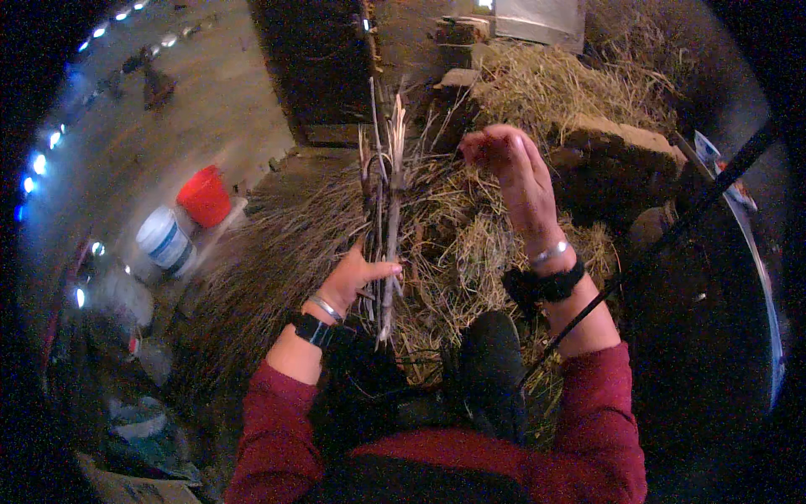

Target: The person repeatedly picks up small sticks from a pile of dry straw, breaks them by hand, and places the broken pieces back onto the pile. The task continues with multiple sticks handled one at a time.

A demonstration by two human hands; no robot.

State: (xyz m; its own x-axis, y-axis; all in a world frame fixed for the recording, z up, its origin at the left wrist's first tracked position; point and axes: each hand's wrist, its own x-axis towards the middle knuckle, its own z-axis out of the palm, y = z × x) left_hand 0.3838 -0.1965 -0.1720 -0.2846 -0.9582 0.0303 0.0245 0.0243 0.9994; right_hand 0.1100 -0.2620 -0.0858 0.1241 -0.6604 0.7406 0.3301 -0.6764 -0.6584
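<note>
My left hand (352,274) grips a bundle of dry sticks (393,208) near its lower end, thumb laid across the front. The bundle stands roughly upright, and its upper ends are broken and splintered pale. To the right, my right hand (519,173) is raised apart from the bundle, with fingers loosely bent and nothing seen in it. Its fingertips are blurred. Below the hands, loose straw (485,246) covers the ground by my dark shoe (494,349). A wide heap of thin brushwood twigs (277,252) spreads out left of the bundle.
A red bucket (206,196) and a white lidded bucket (165,236) stand at the left. Hay lies on a stone ledge (623,138) at the upper right. A dark strap or cord (680,214) crosses the right side. Behind the bundle is a dark wooden panel (315,63).
</note>
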